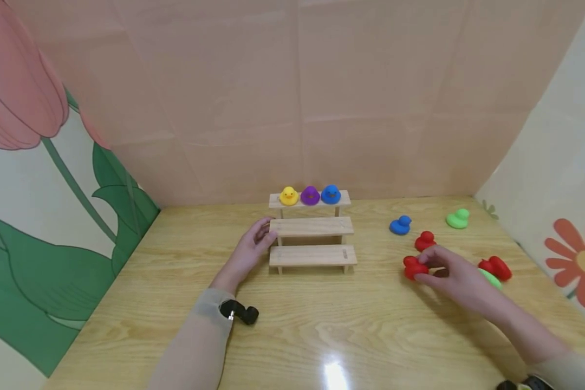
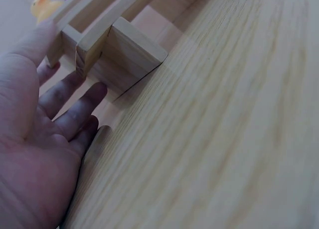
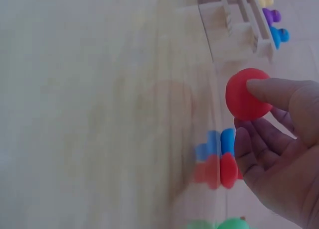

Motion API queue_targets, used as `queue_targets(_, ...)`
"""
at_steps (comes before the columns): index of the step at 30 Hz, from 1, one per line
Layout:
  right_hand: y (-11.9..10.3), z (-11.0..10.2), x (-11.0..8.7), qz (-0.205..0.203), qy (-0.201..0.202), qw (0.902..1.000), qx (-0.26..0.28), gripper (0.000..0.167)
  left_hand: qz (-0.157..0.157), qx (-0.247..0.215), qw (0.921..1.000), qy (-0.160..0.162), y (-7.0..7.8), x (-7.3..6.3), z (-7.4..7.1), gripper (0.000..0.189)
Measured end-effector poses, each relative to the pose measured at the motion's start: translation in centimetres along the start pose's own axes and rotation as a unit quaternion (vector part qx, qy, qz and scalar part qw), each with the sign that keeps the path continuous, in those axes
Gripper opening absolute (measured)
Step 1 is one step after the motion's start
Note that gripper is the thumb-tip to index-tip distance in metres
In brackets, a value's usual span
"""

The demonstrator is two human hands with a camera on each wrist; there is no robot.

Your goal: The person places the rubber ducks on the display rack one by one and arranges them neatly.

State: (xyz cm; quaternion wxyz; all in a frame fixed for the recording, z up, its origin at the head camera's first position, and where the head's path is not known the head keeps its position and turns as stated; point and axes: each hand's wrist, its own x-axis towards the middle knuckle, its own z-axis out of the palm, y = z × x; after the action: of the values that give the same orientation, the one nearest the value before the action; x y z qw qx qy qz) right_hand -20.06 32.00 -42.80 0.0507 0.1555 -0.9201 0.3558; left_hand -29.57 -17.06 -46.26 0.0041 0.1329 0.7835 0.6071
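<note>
My right hand [image 1: 450, 275] pinches a red rubber duck [image 1: 413, 267] between thumb and fingers, to the right of a three-tier wooden stand [image 1: 312, 226]. In the right wrist view the duck's round red underside [image 3: 245, 97] shows, with the thumb on it. Yellow [image 1: 288, 196], purple [image 1: 310, 195] and blue [image 1: 331, 194] ducks sit in a row on the top tier. At the stand's left end, my left hand [image 1: 247, 246] touches the middle tier with thumb and loosely bent fingers; the left wrist view has these fingertips against the wood.
Beyond my right hand lie another red duck [image 1: 424, 241], a blue duck [image 1: 401, 225] and a green duck [image 1: 458, 219]. More red [image 1: 498, 267] and green [image 1: 490, 278] pieces lie by the wrist, partly hidden. A draped backdrop [image 1: 292, 97] rises behind the wooden table [image 1: 292, 325].
</note>
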Motion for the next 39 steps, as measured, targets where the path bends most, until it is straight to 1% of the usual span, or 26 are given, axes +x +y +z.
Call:
queue_targets(4, -0.7, 0.5, 1.2, 0.003, -0.004, 0.9999, 0.011, 0.031, 0.004, -0.003, 1.0000, -0.002, 0.0, 0.0, 0.0, 0.074)
queue_targets(12, -2.5, 1.5, 3.0, -0.008, 0.017, 0.9991, 0.037, 0.032, 0.005, 0.001, 1.0000, -0.006, -0.1, 0.1, -0.1, 0.077)
queue_targets(18, -3.9, 2.0, 4.0, -0.020, 0.028, 0.9978, 0.056, 0.034, 0.005, -0.004, 1.0000, -0.007, -0.1, 0.1, -0.2, 0.077)
queue_targets(23, -5.7, 2.5, 4.8, -0.044, 0.033, 0.9956, 0.076, 0.032, 0.002, -0.008, 0.9999, -0.006, -0.1, 0.1, -0.1, 0.075)
queue_targets(26, -6.7, 3.0, 5.6, -0.057, 0.031, 0.9935, 0.094, 0.031, 0.003, -0.008, 1.0000, -0.004, -0.2, 0.1, -0.1, 0.072)
queue_targets(31, -8.1, 4.1, 6.7, -0.062, 0.026, 0.9915, 0.111, 0.031, 0.003, -0.004, 1.0000, -0.005, -0.1, 0.1, 0.0, 0.067)
queue_targets(39, -10.0, 5.9, 8.4, -0.067, 0.008, 0.9889, 0.132, 0.029, 0.004, -0.013, 0.9999, -0.002, -0.2, 0.1, 0.0, 0.067)
